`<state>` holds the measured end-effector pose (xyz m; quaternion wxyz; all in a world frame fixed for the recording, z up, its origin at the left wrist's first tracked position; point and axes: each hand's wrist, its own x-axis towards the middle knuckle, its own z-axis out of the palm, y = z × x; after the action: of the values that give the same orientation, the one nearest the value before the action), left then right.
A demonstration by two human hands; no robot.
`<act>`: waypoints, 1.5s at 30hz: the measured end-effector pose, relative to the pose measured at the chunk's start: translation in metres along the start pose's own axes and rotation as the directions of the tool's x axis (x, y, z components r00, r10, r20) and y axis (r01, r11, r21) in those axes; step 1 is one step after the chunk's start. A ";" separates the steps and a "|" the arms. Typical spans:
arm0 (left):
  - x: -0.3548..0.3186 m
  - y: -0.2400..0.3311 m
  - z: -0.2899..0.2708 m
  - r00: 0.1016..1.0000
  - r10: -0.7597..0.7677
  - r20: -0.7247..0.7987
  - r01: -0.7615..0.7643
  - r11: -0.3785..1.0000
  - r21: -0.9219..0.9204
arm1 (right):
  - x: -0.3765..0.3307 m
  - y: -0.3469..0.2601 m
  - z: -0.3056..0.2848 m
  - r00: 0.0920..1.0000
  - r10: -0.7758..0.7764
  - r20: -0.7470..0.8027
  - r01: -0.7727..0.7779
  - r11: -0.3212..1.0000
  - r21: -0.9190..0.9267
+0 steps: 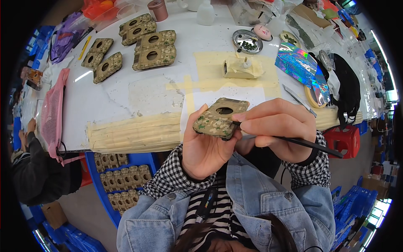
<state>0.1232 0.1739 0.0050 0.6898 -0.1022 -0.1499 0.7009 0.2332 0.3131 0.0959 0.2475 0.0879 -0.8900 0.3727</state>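
My left hand holds a camouflage-patterned, boxy casing, tilted with its dark round hole facing up. The fingers wrap its left and lower sides. In my right hand is a slim black pen-like tool, its back end pointing down to the right. The tool's tip meets or nearly meets the casing's right side, and my fingertips partly cover that spot. Whether it is a brush or tweezers I cannot tell. White paper lies on the table behind the casing.
Similar casings stand at the back left and in a blue crate below the table edge. Further back are a round metal dish with small dark pieces, a taped block, shiny blue film and a metal tool.
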 end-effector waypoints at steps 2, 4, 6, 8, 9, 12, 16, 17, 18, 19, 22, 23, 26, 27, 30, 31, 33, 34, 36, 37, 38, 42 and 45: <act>0.000 0.000 0.000 1.000 0.004 -0.006 -0.004 1.000 0.004 | 0.000 -0.001 0.000 1.000 -0.002 0.009 0.002 1.000 -0.014; 0.000 0.000 0.001 1.000 0.006 -0.015 -0.006 1.000 0.008 | 0.001 -0.002 -0.001 1.000 -0.001 0.011 0.002 1.000 -0.023; -0.001 0.000 0.001 1.000 0.006 -0.010 -0.006 1.000 0.007 | 0.001 -0.002 -0.001 1.000 0.000 0.010 0.000 1.000 -0.025; -0.001 0.000 0.000 1.000 0.007 -0.007 -0.007 1.000 0.003 | 0.001 -0.003 -0.001 1.000 0.005 0.011 -0.005 1.000 -0.030; -0.001 -0.001 0.000 1.000 0.008 -0.005 -0.008 1.000 -0.001 | 0.000 -0.003 -0.001 1.000 0.008 0.011 -0.008 0.999 -0.032; -0.001 -0.001 -0.001 1.000 -0.002 0.023 0.003 1.000 -0.017 | 0.000 -0.002 -0.001 0.999 0.031 -0.018 -0.031 0.998 0.045; -0.001 0.000 -0.003 1.000 -0.005 0.002 0.005 1.000 -0.004 | -0.002 0.004 -0.001 0.998 0.050 -0.045 -0.043 0.988 0.146; -0.001 0.001 -0.004 1.000 -0.008 0.015 0.007 1.000 0.010 | -0.003 0.006 -0.001 0.997 0.062 -0.044 -0.054 0.982 0.181; -0.001 0.001 -0.006 1.000 -0.010 0.027 0.010 1.000 0.025 | -0.004 0.007 -0.001 0.996 0.075 -0.042 -0.064 0.974 0.216; 0.000 0.002 -0.008 0.999 -0.013 0.040 0.012 0.999 0.040 | -0.004 0.008 -0.002 0.994 0.100 -0.036 -0.087 0.964 0.251; -0.002 0.004 -0.011 0.996 -0.063 0.057 0.060 0.997 0.053 | -0.005 0.010 -0.002 0.987 0.157 -0.028 -0.138 0.928 0.346; -0.002 0.004 -0.012 0.996 -0.067 0.057 0.064 0.997 0.053 | -0.006 0.010 -0.001 0.985 0.169 -0.036 -0.144 0.919 0.367; -0.001 0.004 -0.014 0.996 -0.074 0.056 0.071 0.996 0.049 | -0.008 0.011 0.000 0.982 0.182 -0.049 -0.150 0.910 0.387; -0.001 0.004 -0.015 0.996 -0.073 0.054 0.071 0.996 0.045 | -0.008 0.011 0.000 0.982 0.183 -0.053 -0.149 0.910 0.387; -0.001 0.004 -0.015 0.996 -0.069 0.054 0.067 0.997 0.047 | -0.008 0.012 0.000 0.984 0.173 -0.050 -0.144 0.920 0.365; -0.001 0.004 -0.014 0.996 -0.067 0.055 0.065 0.997 0.050 | -0.008 0.011 0.000 0.985 0.169 -0.046 -0.142 0.924 0.356; -0.001 0.004 -0.014 0.997 -0.070 0.046 0.068 0.997 0.045 | -0.008 0.012 -0.001 0.986 0.162 -0.039 -0.141 0.932 0.334; -0.001 0.004 -0.014 0.997 -0.071 0.041 0.069 0.997 0.042 | -0.009 0.012 -0.001 0.986 0.160 -0.038 -0.138 0.934 0.330; -0.001 0.004 -0.014 0.996 -0.073 0.043 0.071 0.997 0.042 | -0.009 0.013 -0.002 0.988 0.152 -0.035 -0.133 0.936 0.326; -0.001 0.004 -0.014 0.996 -0.074 0.044 0.072 0.997 0.041 | -0.009 0.013 -0.002 0.987 0.157 -0.034 -0.137 0.934 0.330; -0.001 0.004 -0.014 0.996 -0.070 0.047 0.068 0.997 0.042 | -0.009 0.012 -0.001 0.986 0.161 -0.033 -0.141 0.932 0.334; -0.001 0.004 -0.015 0.996 -0.072 0.057 0.069 0.997 0.045 | -0.009 0.012 -0.001 0.986 0.162 -0.031 -0.143 0.931 0.335; -0.001 0.004 -0.014 0.996 -0.071 0.058 0.068 0.997 0.046 | -0.008 0.012 -0.001 0.987 0.159 -0.026 -0.143 0.935 0.324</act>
<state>0.1248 0.1739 -0.0095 0.7112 -0.0607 -0.1584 0.6823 0.2370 0.3221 0.0854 0.2235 0.0488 -0.8148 0.5327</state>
